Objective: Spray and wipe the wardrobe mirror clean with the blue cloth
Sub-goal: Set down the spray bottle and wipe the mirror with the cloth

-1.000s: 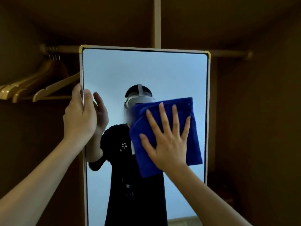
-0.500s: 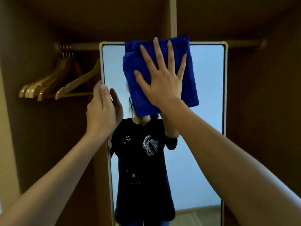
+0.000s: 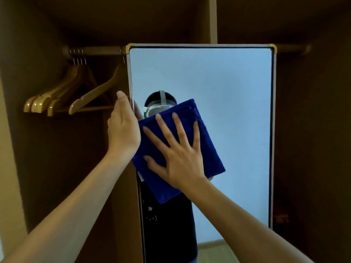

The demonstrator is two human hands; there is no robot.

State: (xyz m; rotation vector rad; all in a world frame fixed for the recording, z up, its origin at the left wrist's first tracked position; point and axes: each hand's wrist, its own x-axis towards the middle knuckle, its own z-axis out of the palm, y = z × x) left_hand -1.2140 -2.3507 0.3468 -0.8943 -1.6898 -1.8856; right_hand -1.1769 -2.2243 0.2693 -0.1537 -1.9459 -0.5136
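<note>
At the mirror's left edge, left hand grips the frame; right hand, fingers spread, presses blue cloth.

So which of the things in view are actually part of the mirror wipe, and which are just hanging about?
In the job:
- mirror
- blue cloth, pressed flat to the glass
- right hand, fingers spread on the cloth
- left hand, gripping the mirror's left edge

Just there:
- wooden hangers
- clothes rail
- wardrobe interior

No spray bottle is in view.
</note>
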